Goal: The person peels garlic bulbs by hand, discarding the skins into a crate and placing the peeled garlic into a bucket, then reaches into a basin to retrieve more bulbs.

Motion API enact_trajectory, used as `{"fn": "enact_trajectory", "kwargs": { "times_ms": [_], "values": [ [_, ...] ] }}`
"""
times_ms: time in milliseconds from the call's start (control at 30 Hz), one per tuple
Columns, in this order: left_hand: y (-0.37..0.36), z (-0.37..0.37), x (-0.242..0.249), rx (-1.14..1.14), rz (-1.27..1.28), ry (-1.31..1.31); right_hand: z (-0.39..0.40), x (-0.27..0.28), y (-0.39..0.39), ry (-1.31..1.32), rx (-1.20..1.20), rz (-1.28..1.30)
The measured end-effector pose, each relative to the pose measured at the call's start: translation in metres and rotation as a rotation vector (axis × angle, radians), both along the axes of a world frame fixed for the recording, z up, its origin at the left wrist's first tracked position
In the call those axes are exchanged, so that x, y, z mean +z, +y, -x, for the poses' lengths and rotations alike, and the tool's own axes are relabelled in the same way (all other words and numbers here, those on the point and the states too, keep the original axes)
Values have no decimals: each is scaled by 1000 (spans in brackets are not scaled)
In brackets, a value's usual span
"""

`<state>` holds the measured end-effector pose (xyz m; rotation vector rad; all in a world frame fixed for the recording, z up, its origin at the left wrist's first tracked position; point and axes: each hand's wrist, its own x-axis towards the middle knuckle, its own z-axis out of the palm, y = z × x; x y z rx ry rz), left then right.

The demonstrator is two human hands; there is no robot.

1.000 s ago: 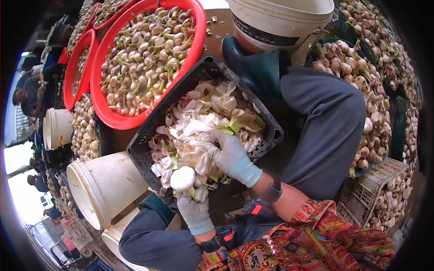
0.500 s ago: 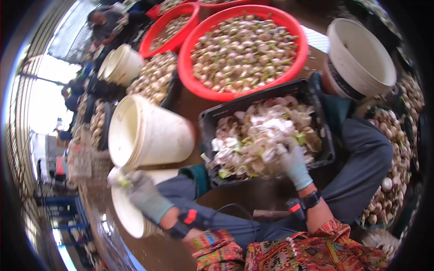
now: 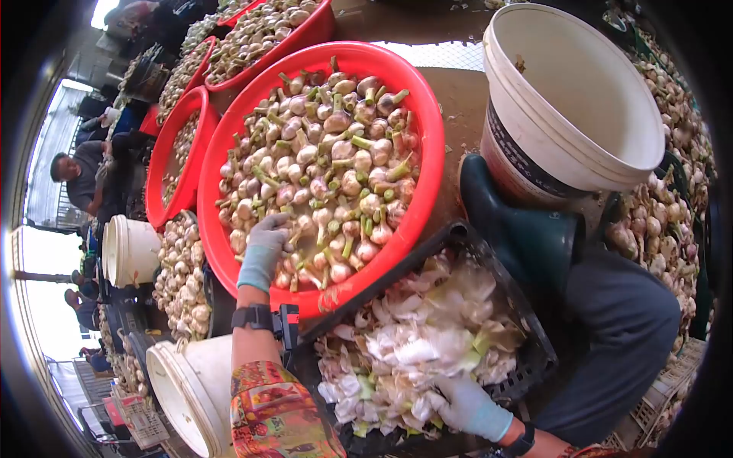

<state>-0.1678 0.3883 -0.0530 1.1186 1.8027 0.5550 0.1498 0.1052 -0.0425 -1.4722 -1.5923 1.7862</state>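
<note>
Lg white bucket (image 3: 527,122) w/ dark label band, upper R of view. Co-worker (image 3: 88,179) in dark top, far L; white pail (image 3: 137,252) nr them. Second white bucket (image 3: 202,374) lower L, pale lattice plastic crate (image 3: 143,424) nr it.

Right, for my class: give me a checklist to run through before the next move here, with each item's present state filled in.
1. Left hand over the red tub: ok, it reaches in past the near rim.
2. Garlic within the left hand's reach: ok, bulbs lie right beside it.
3. Left hand gripping a bulb: cannot tell, its grasp is not clear.
4. Right hand clear of the peels: not ok, it is down at them.
5. Crate free of peels: not ok, they are heaped across it.
6. Gloves on both hands: ok.
</note>
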Motion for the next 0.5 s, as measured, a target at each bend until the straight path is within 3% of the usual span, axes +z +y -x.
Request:
{"fn": "enact_trajectory", "kwargs": {
  "times_ms": [33, 100, 167, 233, 300, 367, 433, 500],
  "values": [
    [18, 1, -23, -64, 59, 68, 2, -7, 1, 5, -21, -44],
    [40, -2, -57, -177, 284, 443, 2, -16, 0, -46, 81, 12],
    [43, -4, -82, -147, 273, 452, 3, 3, 12, 115, -124, 65],
    [45, 19, -106, -300, 344, 459, 1, 8, 20, 62, -15, 155],
    [33, 17, -87, -373, 373, 445, -2, 9, 15, 98, -18, 53],
    [10, 5, -52, -296, 263, 555, -5, 18, 9, 93, -65, -68],
    [-15, -6, -13, -129, 36, 331, -14, 30, 9, 46, -19, -247],
    [-66, -45, 38, 184, -120, -137, -16, 38, 2, 57, -66, -305]
  ]
}}
